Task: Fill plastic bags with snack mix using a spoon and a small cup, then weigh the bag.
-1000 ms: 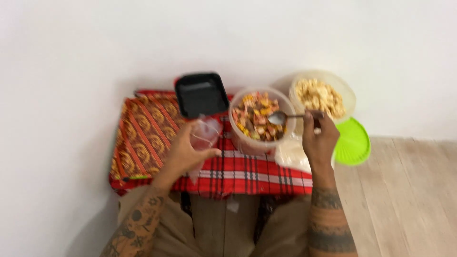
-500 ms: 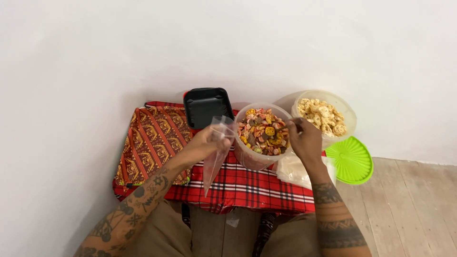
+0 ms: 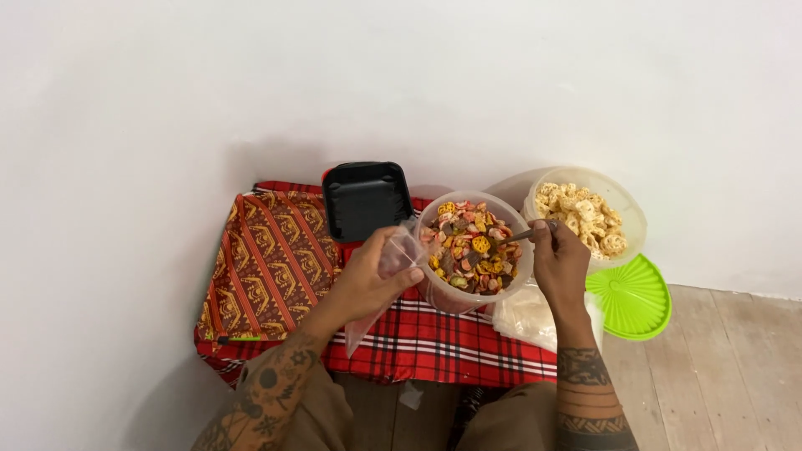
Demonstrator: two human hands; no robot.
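While the left hand (image 3: 372,280) sat just left of the frame's centre, its fingers and thumb were pinched around the top of a clear plastic bag (image 3: 386,284), holding the mouth up beside the near rim of a round clear bowl of mixed coloured snacks (image 3: 473,248). That bag hung long and narrow, its long axis slanting from the pinched mouth at upper right down to its tapering bottom at lower left, over a red plaid cloth (image 3: 443,342). Right of centre, the right hand (image 3: 558,263) was closed around the handle of a spoon (image 3: 522,236), whose long axis ran nearly level, tipping slightly down to the left; its handle end lay in the fist and its far end pointed left into the snack bowl, where the tip was hard to make out among the pieces.

Behind that hand, toward the upper right, stood a second clear tub of pale puffed crackers (image 3: 585,213), and a bright green lid (image 3: 633,294) lay on the wooden floor at the right. A black square tray (image 3: 366,199) rested at the upper centre against the white wall, touching a folded red and orange patterned cloth (image 3: 271,263) on the left. More clear plastic bags (image 3: 526,313) lay under the right wrist.
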